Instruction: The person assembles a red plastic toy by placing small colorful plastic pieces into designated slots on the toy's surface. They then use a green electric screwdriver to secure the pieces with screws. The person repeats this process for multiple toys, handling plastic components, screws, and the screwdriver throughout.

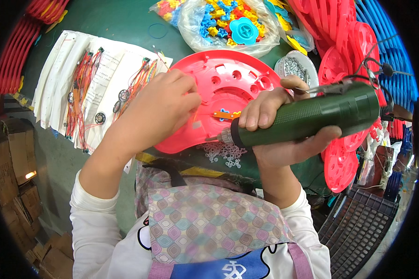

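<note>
A red plastic shell [205, 65] with round bosses and cutouts lies in front of me on the green tabletop. My right hand [267, 109] is wrapped round a thick dark-green electric screwdriver [321, 111]. Its bit points left, over the shell's near side. My left hand [165, 109] is over the shell's left edge with its fingers curled together; what they grip is hidden. Inside the shell, an orange strip [221, 115] shows beside a small blue piece [224, 113]. Small clear plastic rings [228, 156] lie scattered by the near edge of the shell.
Wire bundles with small round speakers [100, 117] rest on paper sheets [56, 79] at left. Behind the shell stands a bag [193, 39] of colourful star pieces. A tub of screws [295, 67] sits right, before stacked red shells [340, 69]. Cardboard boxes [21, 153] stand lower left.
</note>
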`<state>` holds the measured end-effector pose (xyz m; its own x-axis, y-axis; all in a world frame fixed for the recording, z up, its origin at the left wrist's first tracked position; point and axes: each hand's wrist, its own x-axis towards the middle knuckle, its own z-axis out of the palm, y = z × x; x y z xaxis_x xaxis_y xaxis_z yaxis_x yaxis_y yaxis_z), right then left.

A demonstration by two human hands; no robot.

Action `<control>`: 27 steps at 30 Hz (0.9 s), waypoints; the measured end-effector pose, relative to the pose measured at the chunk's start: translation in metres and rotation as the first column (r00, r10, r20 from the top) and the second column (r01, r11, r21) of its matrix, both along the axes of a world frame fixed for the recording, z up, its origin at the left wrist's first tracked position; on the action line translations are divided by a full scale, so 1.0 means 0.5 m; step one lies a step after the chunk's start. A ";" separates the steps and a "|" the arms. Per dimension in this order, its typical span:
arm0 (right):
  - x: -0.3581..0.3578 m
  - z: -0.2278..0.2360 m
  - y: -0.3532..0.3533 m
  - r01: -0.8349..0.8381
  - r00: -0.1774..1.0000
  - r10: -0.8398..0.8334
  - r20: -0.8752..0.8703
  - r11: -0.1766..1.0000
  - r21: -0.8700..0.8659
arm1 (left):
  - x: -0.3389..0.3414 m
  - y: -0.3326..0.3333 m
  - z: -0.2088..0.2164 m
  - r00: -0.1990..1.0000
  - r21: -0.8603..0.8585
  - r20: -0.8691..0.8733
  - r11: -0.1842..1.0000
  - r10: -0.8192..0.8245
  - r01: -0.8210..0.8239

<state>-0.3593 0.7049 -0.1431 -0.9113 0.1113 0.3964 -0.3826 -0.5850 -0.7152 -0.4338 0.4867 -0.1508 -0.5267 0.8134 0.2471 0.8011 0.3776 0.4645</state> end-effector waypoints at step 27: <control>0.012 -0.080 0.067 0.463 0.863 -0.497 0.086 0.848 0.256 | 0.047 0.094 -0.053 0.939 0.068 -0.012 0.937 0.343 -0.342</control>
